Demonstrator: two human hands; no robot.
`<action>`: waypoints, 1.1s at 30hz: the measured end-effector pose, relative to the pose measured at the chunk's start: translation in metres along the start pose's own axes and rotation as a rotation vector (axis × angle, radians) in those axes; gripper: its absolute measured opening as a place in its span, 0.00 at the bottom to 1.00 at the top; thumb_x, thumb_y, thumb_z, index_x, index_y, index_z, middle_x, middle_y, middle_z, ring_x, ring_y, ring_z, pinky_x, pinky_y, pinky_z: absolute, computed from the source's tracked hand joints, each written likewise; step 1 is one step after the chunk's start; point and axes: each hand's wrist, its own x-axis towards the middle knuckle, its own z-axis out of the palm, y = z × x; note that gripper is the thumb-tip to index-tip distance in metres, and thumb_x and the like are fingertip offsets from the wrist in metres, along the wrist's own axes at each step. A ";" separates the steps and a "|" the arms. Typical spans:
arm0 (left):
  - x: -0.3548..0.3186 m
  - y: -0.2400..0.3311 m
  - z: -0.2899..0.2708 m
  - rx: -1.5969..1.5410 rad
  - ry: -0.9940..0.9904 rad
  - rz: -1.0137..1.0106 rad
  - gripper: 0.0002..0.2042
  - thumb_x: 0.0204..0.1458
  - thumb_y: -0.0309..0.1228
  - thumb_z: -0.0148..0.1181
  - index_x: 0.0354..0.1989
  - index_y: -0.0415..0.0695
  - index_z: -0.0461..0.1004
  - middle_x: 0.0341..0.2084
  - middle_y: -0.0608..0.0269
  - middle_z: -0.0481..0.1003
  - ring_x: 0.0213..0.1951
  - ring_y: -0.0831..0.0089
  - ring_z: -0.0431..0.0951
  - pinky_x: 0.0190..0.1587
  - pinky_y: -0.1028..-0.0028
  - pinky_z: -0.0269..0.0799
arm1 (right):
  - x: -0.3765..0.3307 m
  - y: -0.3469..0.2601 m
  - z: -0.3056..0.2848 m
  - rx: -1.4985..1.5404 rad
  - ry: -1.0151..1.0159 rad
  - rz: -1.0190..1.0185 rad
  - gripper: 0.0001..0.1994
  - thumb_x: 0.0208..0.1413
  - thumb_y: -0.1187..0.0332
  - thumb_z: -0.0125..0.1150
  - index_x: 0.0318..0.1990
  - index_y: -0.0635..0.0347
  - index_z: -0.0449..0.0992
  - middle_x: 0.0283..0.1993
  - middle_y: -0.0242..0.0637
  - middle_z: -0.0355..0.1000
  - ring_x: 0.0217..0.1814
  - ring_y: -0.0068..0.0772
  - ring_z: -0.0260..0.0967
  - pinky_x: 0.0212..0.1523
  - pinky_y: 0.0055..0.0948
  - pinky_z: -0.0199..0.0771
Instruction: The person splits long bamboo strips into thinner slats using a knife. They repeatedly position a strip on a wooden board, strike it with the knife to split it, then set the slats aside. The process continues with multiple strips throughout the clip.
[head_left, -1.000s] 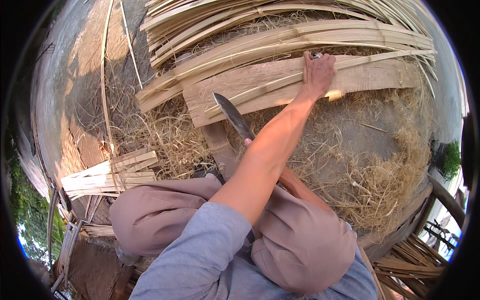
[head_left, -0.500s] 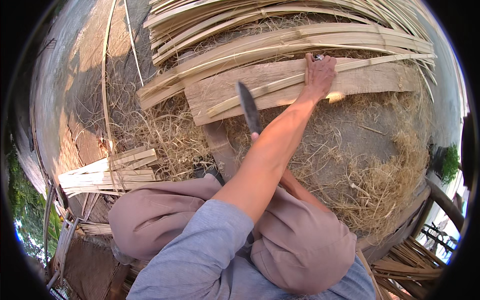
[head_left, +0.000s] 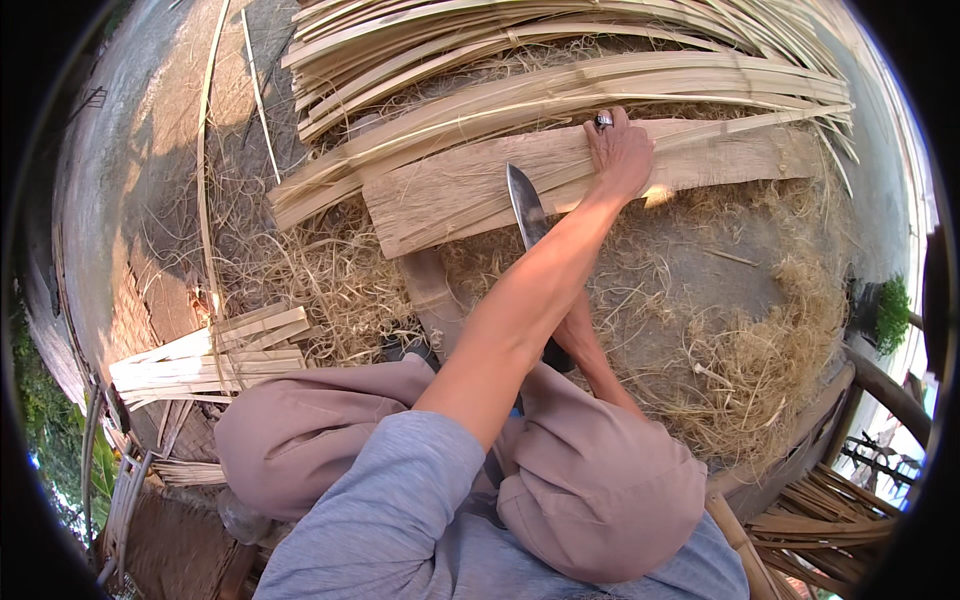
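My left hand (head_left: pixel 621 158), with a dark ring on one finger, is closed over a thin bamboo strip (head_left: pixel 720 127) and presses down on a broad wooden plank (head_left: pixel 420 195). The strip lies slantwise across the plank, and its right part reaches past the hand. Under my left forearm, my right hand (head_left: pixel 574 326) grips a large knife (head_left: pixel 526 205). Its fingers are mostly hidden by that forearm. The dark, pointed blade sticks out to the left of the forearm, its tip over the plank.
Long bamboo strips (head_left: pixel 450 60) are stacked beyond the plank, with more lying along its far edge (head_left: pixel 560 95). A short bundle of split pieces (head_left: pixel 215 355) rests at left. Curly shavings (head_left: pixel 760 370) litter the ground, and my bent knees (head_left: pixel 600 470) are close in front.
The knife blade has swung to the right, nearer my left forearm, and its butt now shows below that arm. My left hand has shifted slightly left on the plank.
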 end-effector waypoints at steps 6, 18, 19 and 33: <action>-0.030 -0.011 0.009 0.348 -0.165 0.291 0.53 0.50 0.56 0.68 0.79 0.49 0.44 0.78 0.43 0.40 0.79 0.47 0.29 0.77 0.49 0.18 | 0.018 0.014 -0.011 -0.075 0.217 -0.078 0.12 0.63 0.68 0.59 0.39 0.72 0.79 0.32 0.44 0.80 0.32 0.28 0.77 0.34 0.35 0.77; -0.028 -0.023 0.034 0.583 -0.058 0.266 0.56 0.44 0.39 0.73 0.79 0.50 0.40 0.79 0.46 0.38 0.79 0.48 0.29 0.78 0.52 0.18 | 0.019 0.029 -0.015 -0.028 0.052 -0.078 0.17 0.60 0.62 0.65 0.49 0.67 0.78 0.52 0.51 0.78 0.55 0.44 0.76 0.56 0.46 0.74; -0.030 -0.025 0.034 0.573 -0.018 0.276 0.56 0.44 0.40 0.73 0.79 0.50 0.40 0.79 0.46 0.38 0.79 0.48 0.29 0.78 0.52 0.19 | 0.018 0.033 -0.011 -0.011 0.065 -0.102 0.17 0.60 0.62 0.65 0.49 0.67 0.78 0.52 0.51 0.78 0.55 0.44 0.76 0.56 0.46 0.74; -0.030 -0.033 0.044 0.608 0.104 0.315 0.54 0.46 0.43 0.72 0.79 0.48 0.42 0.78 0.46 0.40 0.79 0.48 0.30 0.79 0.52 0.20 | 0.010 0.069 0.018 0.096 -0.067 0.066 0.26 0.59 0.57 0.69 0.59 0.64 0.71 0.61 0.50 0.70 0.66 0.43 0.66 0.64 0.44 0.67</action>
